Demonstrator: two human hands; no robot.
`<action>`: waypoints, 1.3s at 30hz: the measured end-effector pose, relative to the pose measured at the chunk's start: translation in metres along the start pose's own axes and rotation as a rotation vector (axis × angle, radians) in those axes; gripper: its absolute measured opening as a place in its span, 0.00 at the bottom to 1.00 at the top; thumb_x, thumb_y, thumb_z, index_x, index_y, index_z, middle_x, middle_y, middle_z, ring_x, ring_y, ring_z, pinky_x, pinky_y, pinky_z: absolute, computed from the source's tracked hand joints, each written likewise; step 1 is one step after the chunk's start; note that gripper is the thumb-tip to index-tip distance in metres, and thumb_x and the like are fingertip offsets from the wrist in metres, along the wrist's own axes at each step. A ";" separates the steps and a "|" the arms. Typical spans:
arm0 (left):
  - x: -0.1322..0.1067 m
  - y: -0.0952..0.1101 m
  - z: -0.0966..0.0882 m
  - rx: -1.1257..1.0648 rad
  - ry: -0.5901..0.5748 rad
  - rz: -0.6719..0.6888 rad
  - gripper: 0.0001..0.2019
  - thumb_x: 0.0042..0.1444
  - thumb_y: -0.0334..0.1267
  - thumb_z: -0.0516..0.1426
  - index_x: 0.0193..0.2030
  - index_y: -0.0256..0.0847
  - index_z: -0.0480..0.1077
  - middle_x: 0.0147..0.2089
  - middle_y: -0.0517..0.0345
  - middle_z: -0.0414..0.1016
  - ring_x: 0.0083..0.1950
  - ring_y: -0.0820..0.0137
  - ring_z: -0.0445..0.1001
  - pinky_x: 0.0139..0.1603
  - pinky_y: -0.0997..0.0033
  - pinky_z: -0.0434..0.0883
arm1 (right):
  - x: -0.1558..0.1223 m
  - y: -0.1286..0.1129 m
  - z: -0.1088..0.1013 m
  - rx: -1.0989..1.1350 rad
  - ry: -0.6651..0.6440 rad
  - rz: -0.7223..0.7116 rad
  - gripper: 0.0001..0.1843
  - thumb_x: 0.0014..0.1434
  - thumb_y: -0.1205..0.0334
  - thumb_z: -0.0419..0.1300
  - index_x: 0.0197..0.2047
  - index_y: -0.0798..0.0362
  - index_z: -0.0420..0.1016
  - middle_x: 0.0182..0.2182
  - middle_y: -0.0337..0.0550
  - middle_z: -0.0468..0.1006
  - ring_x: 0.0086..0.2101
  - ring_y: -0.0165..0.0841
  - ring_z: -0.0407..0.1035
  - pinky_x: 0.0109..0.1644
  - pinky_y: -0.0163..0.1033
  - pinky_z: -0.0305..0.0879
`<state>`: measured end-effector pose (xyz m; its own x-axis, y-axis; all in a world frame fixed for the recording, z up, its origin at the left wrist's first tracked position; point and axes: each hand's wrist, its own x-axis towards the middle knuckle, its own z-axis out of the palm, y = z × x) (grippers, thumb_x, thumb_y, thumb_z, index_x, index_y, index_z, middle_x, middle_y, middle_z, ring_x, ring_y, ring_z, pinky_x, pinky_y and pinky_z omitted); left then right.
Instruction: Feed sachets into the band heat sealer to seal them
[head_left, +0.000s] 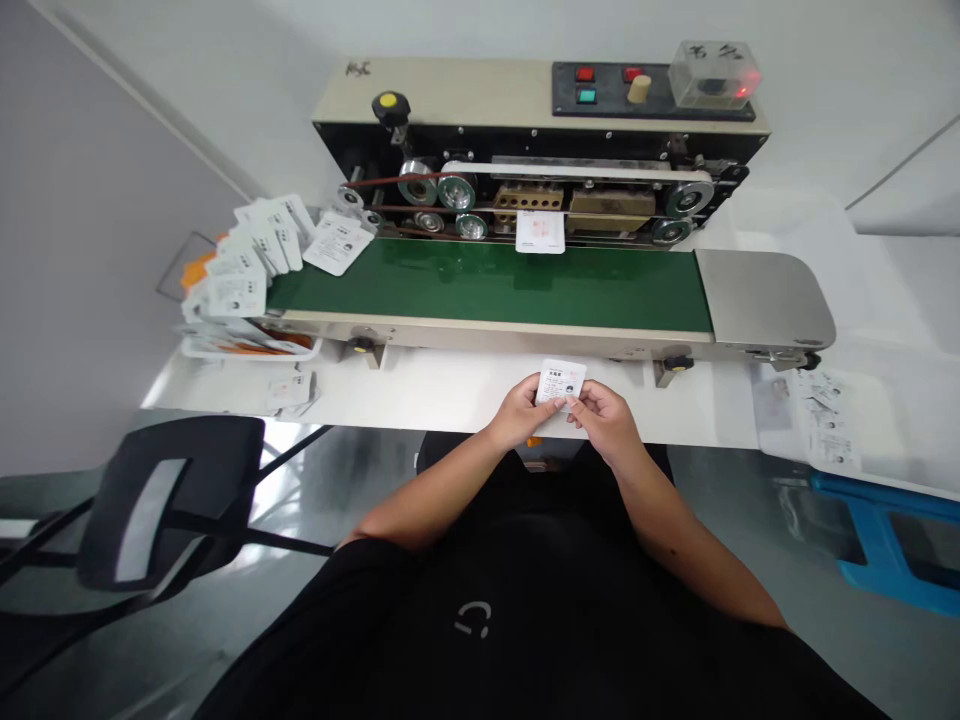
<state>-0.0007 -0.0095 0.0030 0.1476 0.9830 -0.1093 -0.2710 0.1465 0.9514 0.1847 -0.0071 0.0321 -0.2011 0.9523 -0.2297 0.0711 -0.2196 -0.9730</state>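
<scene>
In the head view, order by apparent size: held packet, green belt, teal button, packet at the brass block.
Green belt
Held packet and packet at the brass block: too alike to rank
Teal button

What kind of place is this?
Likely a packaging workstation: a roller machine stands behind a green conveyor belt, and a printed white packet is held between the left hand and right hand.

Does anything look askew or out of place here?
Mildly: at the left end of the green belt, white packets heap untidily at uneven angles, and one packet lies skewed to the belt's edges.
</scene>
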 end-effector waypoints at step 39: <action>-0.001 -0.001 -0.003 -0.229 -0.093 0.099 0.27 0.67 0.63 0.61 0.52 0.38 0.74 0.37 0.57 0.72 0.34 0.71 0.70 0.40 0.67 0.66 | -0.011 -0.087 -0.073 0.035 0.407 -0.216 0.12 0.56 0.56 0.76 0.40 0.52 0.84 0.30 0.43 0.84 0.23 0.31 0.74 0.27 0.37 0.71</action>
<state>-0.0035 -0.0107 0.0016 0.1934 0.9810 0.0177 -0.4952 0.0820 0.8649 0.2523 0.0174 0.1205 0.1928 0.9812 -0.0001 0.0357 -0.0071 -0.9993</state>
